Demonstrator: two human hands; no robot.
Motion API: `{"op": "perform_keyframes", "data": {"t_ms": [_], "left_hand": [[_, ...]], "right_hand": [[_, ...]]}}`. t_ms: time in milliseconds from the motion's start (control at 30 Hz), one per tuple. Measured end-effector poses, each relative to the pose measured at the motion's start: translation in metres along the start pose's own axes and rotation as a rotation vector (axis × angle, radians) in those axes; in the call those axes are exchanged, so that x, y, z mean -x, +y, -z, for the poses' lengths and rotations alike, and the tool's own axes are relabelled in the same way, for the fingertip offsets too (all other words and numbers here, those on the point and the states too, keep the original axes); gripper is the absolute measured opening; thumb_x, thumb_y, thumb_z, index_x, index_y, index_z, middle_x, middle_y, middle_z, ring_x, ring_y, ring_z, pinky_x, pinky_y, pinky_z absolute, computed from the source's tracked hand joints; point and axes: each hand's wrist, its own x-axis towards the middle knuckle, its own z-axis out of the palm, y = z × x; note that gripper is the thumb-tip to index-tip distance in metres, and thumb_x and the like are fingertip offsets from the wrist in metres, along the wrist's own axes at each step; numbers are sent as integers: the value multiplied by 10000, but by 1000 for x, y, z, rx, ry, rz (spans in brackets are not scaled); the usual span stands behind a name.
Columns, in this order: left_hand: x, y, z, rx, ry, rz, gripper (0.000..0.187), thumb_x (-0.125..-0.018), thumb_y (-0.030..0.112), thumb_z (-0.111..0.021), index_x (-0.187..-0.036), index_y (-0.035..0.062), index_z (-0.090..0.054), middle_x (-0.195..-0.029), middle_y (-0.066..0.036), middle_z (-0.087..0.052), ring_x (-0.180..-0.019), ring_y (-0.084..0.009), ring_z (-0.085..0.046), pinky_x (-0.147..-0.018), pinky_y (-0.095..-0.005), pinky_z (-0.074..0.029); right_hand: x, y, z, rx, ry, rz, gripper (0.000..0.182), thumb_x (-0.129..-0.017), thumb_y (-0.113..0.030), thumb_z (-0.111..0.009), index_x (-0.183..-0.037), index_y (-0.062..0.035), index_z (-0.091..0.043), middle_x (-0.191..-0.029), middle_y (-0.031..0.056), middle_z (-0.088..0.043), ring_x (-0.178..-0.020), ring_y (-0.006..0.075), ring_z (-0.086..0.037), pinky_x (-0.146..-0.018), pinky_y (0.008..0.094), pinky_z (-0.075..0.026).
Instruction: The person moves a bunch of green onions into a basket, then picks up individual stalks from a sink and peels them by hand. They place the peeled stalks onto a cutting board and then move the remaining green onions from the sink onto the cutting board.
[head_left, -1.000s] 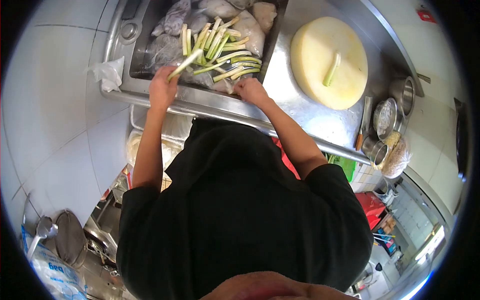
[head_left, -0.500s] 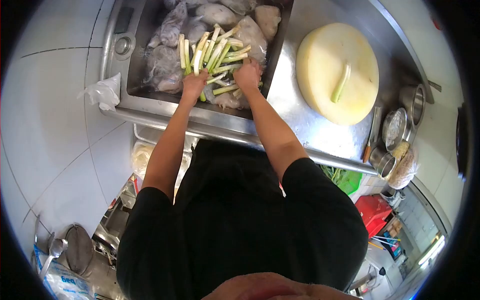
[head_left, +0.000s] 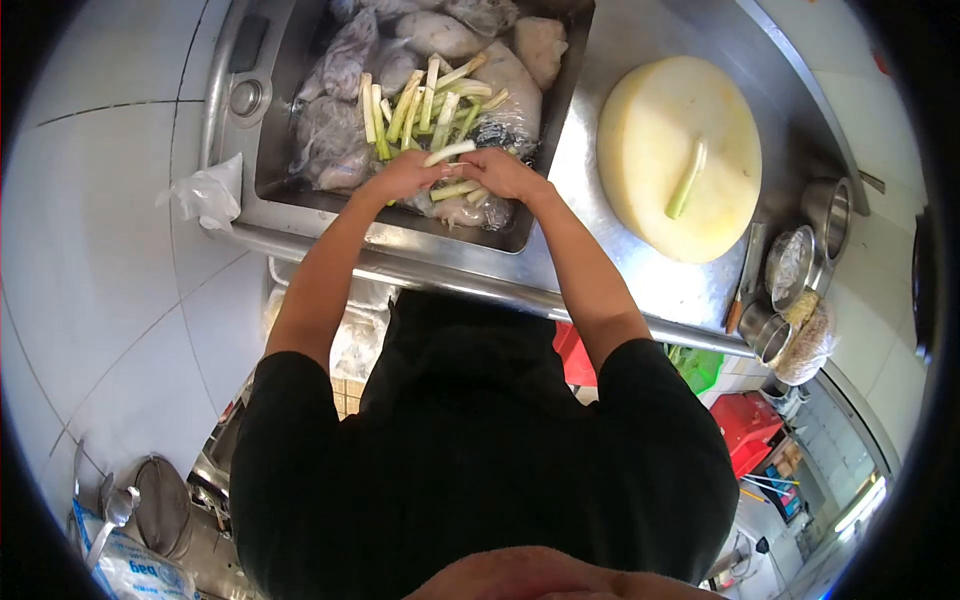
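Observation:
Cut white-and-green leek pieces [head_left: 407, 108] lie in a pile in the sink [head_left: 262, 160], on top of bagged pale meat [head_left: 508, 85] in water. My left hand [head_left: 405, 175] and my right hand [head_left: 505, 172] come together over the near side of the pile, fingers curled in. One leek piece [head_left: 450, 153] slants between them, at the fingers of both hands. Further leek pieces [head_left: 455, 190] show just below my hands. Some fingertips are hidden. A single leek piece [head_left: 687, 180] rests on the round cutting board [head_left: 640, 120] to the right.
A knife [head_left: 745, 275] lies right of the board, beside metal bowls [head_left: 790, 265] and a steel cup [head_left: 765, 332]. A white plastic bag [head_left: 210, 192] hangs at the sink's left rim. Below the counter are a green basket [head_left: 700, 368] and a red container [head_left: 745, 430].
My hands have moved closer together, the right one shifting down from the pile's right side. A leek piece now sits between them. The view has shifted slightly.

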Motion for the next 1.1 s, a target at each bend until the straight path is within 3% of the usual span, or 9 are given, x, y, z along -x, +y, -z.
{"op": "perform_keyframes", "data": {"t_ms": [200, 267, 400, 533, 633, 700, 867, 1000, 1100], "left_hand": [[-37, -106, 77, 281, 578, 197, 250, -879, 257, -616, -982, 41, -688, -777, -99, -689, -681, -203, -669, -589, -324, -522], [-51, -108, 59, -323, 752, 192, 268, -878, 237, -579, -1017, 31, -677, -882, -149, -694, -816, -288, -677, -701, -384, -534], [-34, -48, 38, -514, 650, 313, 307, -873, 212, -526, -1072, 20, -659, -1099, -234, -645, -1083, -398, -597, -907, -458, -485], [-2, 17, 5, -572, 792, -851, 285, -903, 174, -496, -1096, 25, -642, -1074, -220, -650, -1018, -418, -607, -875, -476, -488], [14, 34, -29, -655, 400, -837, 258, -947, 212, -482, -1086, 67, -644, -967, -204, -660, -926, -399, -625, -843, -472, -487], [30, 46, -32, -714, 177, -365, 257, -940, 255, -533, -1080, 73, -648, -878, -195, -662, -856, -392, -624, -783, -454, -494], [70, 37, -15, -98, 263, -76, 278, -906, 334, -620, -922, 61, -667, -631, -83, -581, -552, -206, -547, -545, -359, -478], [89, 67, -30, 231, 510, -16, 313, -899, 352, -651, -789, 61, -619, -576, 32, -483, -457, -58, -436, -394, -250, -372], [61, 129, -100, 261, 421, -42, 283, -926, 302, -601, -847, 31, -614, -626, -52, -579, -516, -164, -558, -484, -303, -462]], "right_hand": [[-6, 18, 13, -141, 519, -295, 356, -903, -320, -575, -1062, -2, -599, -1030, 245, -646, -1015, 407, -607, -898, 479, -457], [-28, 34, -8, -313, 651, -528, 377, -897, -312, -582, -1095, 9, -579, -1071, 260, -637, -1037, 417, -602, -922, 481, -453], [-49, 51, -58, -49, 312, -365, 453, -909, -332, -581, -1220, -5, -555, -1184, 251, -604, -1082, 407, -596, -944, 460, -458], [2, -8, -10, -96, 97, -382, 473, -892, -453, -589, -1183, -84, -640, -1120, 197, -656, -1046, 352, -627, -903, 423, -476], [8, -18, -9, 194, 107, -170, 382, -837, -479, -624, -1034, -163, -709, -1001, 155, -693, -941, 346, -656, -843, 436, -509], [23, -20, 0, 340, 130, -138, 304, -783, -445, -656, -967, -212, -721, -949, 116, -706, -887, 343, -667, -802, 431, -531], [48, -27, 38, 454, 320, -129, 203, -784, -275, -598, -803, -104, -706, -854, 141, -699, -814, 324, -672, -745, 427, -536], [89, -33, 59, -628, 604, -229, 349, -907, -333, -615, -825, 2, -667, -792, 136, -695, -739, 219, -668, -702, 363, -523], [104, -69, 29, -1073, 649, -20, 274, -942, -276, -591, -890, -21, -676, -764, 63, -665, -749, 148, -628, -677, 315, -508]]}}
